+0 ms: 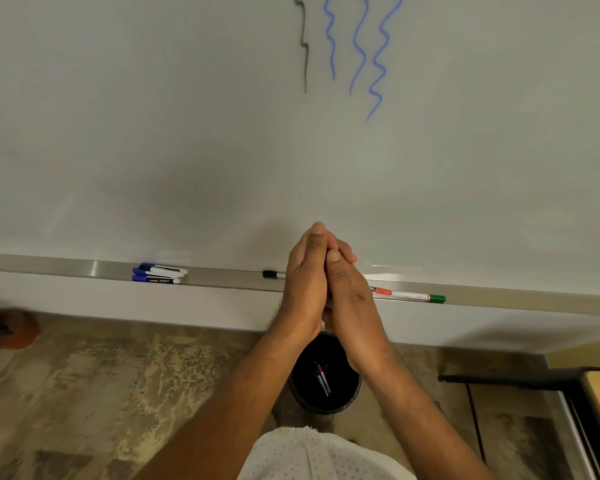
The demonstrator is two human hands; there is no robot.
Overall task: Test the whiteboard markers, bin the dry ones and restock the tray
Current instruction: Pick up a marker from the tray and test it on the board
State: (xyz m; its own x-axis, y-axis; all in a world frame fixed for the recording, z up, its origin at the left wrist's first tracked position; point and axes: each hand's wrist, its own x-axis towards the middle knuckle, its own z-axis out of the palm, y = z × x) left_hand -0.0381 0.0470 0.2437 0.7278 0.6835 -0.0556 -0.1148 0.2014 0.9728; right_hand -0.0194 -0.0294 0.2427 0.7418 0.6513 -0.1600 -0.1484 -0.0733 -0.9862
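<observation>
While both hands are pressing together in front of the whiteboard (187,133), the left hand (303,282) and the right hand (350,296) are hiding whatever lies between the palms. The left fingers are lying nearly straight; the right fingers are curling over at the tips. Whether a marker is sitting between them cannot be told.

The tray (222,277) is running left to right just beyond the hands, and every marker on it is lying along that line. The black marker (273,274) is sitting just beside the left hand. The red and green marker (409,295) is lying just beside the right hand. The three blue markers (158,273) are lying well apart to the left.

The bin (326,403) is standing directly below the wrists, holding discarded markers. Judged from this, a dry marker is needing only a straight drop.
</observation>
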